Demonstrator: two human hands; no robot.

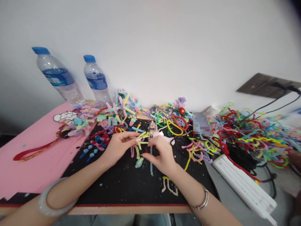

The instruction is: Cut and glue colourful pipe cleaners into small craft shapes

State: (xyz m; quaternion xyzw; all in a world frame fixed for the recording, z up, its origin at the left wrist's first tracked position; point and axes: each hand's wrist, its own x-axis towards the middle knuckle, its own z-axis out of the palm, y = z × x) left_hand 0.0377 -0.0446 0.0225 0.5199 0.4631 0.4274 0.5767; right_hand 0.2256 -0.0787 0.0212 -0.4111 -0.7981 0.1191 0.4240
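Note:
Over the black mat (113, 185), my left hand (117, 146) pinches a pale yellow pipe cleaner (140, 142) bent into branching lengths. My right hand (163, 153) is beside it, the thumb apart from the curled index finger. That index finger reaches the right end of the yellow strand; whether it touches cannot be made out. A small blue-and-yellow pipe cleaner piece (139, 162) lies below the fingers. Between the hands and me, a pale blue stick (151, 164) rests on the mat. Yellow and cream bent pipe cleaners (170, 185) lie near the right forearm.
Two water bottles (96, 80) stand against the wall at the left. Pink sheets (35, 150) with a red strap (35, 150) cover the left side. Yellow-and-red-handled scissors (175, 125) lie behind. Tangled pipe cleaners (258, 135) and a white power strip (244, 185) are right.

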